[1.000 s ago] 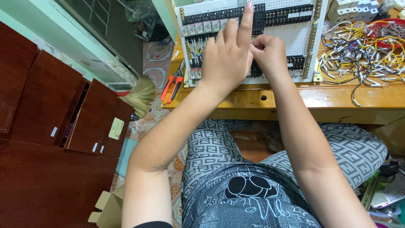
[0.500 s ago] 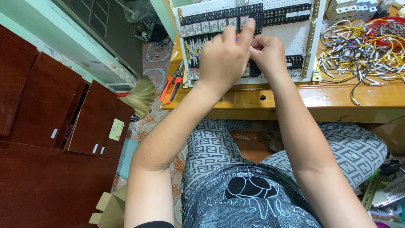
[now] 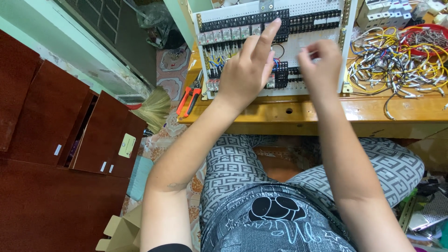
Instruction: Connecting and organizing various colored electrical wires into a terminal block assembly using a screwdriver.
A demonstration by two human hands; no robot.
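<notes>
The perforated white panel [image 3: 308, 51] sits propped on the wooden table [image 3: 326, 112], tilted toward the person so the rows of black terminal blocks [image 3: 242, 21] and relays face up for easy reach. In the head view, the left hand [image 3: 247, 70] rests on the panel with the index finger stretched to the top row, holding nothing. The right hand [image 3: 319, 58] is blurred, fingers curled; can't tell if it pinches anything. Loose yellow and white wires [image 3: 392, 60] lie piled just beside it, and orange-handled pliers [image 3: 189, 98] sit at the left edge.
</notes>
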